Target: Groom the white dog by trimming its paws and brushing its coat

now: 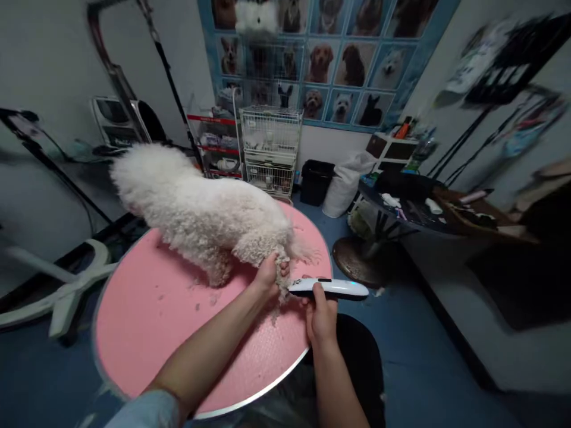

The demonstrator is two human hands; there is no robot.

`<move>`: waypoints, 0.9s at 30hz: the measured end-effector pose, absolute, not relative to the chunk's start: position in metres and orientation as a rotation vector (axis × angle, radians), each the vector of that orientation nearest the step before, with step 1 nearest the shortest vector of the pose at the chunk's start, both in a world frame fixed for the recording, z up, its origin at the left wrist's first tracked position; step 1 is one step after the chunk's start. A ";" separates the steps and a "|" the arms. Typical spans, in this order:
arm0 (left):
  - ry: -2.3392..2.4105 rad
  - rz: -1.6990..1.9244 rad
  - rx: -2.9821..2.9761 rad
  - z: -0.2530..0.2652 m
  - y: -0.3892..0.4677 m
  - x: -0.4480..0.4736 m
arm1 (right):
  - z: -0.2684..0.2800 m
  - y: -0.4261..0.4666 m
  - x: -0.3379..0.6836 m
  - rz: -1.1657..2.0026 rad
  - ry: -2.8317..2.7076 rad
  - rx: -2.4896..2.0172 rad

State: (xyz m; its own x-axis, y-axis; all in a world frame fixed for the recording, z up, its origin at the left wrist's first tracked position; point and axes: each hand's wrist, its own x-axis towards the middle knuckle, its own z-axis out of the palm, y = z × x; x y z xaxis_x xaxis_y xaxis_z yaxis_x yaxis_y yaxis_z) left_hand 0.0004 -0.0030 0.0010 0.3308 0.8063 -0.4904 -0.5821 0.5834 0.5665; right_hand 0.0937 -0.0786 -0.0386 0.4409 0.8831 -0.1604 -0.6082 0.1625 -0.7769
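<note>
A fluffy white dog stands on a round pink grooming table, its head toward the left and its rear toward me. My left hand is closed around one of its hind legs, near the lower part. In my right hand lies a white and black hair clipper, a small blue light glowing on its body. The clipper's head points left, close to the held leg's fur; whether the blade touches is too small to tell. Loose tufts of cut fur are scattered on the pink surface.
A grooming arm rises behind the dog at left. Wire cages, a black bin and a white sack stand along the back wall. At right, a dark table carries tools. A white stand base sits at lower left.
</note>
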 end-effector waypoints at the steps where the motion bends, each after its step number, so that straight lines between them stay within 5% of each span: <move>1: 0.834 0.935 0.315 0.001 -0.004 0.001 | -0.038 -0.079 0.094 1.093 -0.379 -0.903; 27: 0.888 1.118 0.282 -0.009 -0.002 0.011 | -0.067 -0.099 0.088 0.717 -0.911 -0.844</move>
